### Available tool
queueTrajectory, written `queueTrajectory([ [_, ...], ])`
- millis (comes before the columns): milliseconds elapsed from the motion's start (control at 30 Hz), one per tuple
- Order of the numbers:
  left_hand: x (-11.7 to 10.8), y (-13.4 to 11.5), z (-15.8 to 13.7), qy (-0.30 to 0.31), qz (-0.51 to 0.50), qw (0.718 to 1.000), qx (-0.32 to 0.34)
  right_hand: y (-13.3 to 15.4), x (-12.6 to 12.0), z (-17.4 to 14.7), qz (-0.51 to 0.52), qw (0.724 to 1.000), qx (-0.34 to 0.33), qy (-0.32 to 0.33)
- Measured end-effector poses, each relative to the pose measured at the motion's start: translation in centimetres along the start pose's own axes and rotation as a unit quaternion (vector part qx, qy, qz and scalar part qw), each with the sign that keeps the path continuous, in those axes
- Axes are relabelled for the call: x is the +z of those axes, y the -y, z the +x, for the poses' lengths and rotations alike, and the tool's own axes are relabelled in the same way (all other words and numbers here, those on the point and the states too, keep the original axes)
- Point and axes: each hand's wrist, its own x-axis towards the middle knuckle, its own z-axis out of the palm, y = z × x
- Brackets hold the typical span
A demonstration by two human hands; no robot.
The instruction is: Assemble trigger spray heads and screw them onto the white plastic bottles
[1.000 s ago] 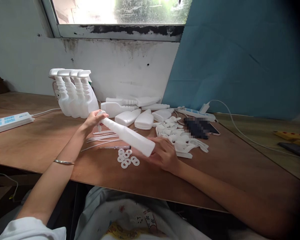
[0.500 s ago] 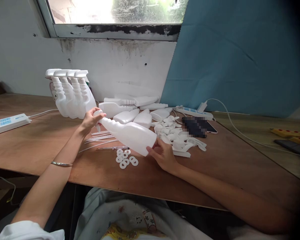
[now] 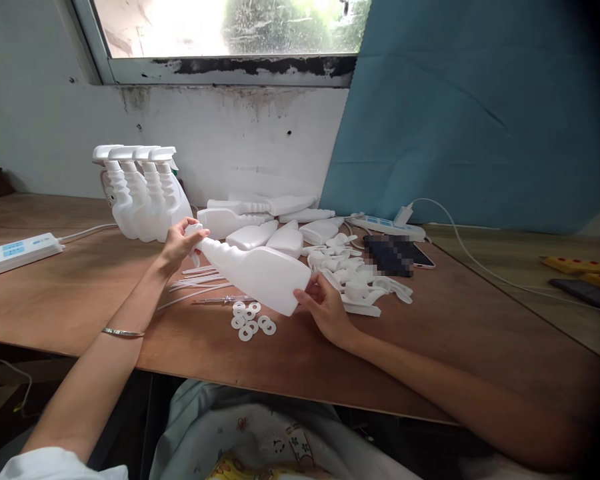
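A white spray bottle [image 3: 265,273] lies tilted in the air between my hands, its neck to the left and its base to the right. My left hand [image 3: 184,241] is closed around the white spray head at the neck, hiding most of that head. At the bottle's base my right hand [image 3: 325,305] pinches the lower corner with thumb and fingers. Below the bottle, several flat white washers [image 3: 250,321] lie on the brown table [image 3: 205,350]. Thin white tubes [image 3: 195,283] and a slim screwdriver-like tool [image 3: 220,301] rest just behind them.
Several upright spray bottles [image 3: 143,210] stand in a row at the back left. Loose white bottles [image 3: 253,235] lie behind my hands, with a pile of white spray parts [image 3: 355,270] to the right. Power strips [image 3: 20,253] and a dark phone [image 3: 415,253] are also on the table.
Both hands keep their hold on the spray bottle, which has barely moved. The whole view has shifted slightly.
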Motion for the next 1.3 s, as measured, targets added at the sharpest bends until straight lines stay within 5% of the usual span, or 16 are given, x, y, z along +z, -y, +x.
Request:
queueTrajectory([
  [367, 0.12, 0.24, -0.11, 0.010, 0.029, 0.999, 0.012, -0.12, 0.24, -0.15, 0.051, 0.998, 0.040, 0.007],
  [833, 0.15, 0.31, 0.03, 0.013, 0.064, 0.998, -0.019, -0.17, 0.07, -0.41, -0.165, 0.978, -0.128, -0.025],
  [1133, -0.10, 0.50, 0.12, 0.040, 0.076, 0.995, -0.053, 0.07, -0.02, -0.36, -0.259, 0.915, -0.308, -0.017],
  [1300, -0.08, 0.72, 0.11, 0.074, 0.083, 0.991, -0.078, 0.29, -0.09, -0.42, -0.355, 0.823, -0.442, -0.039],
])
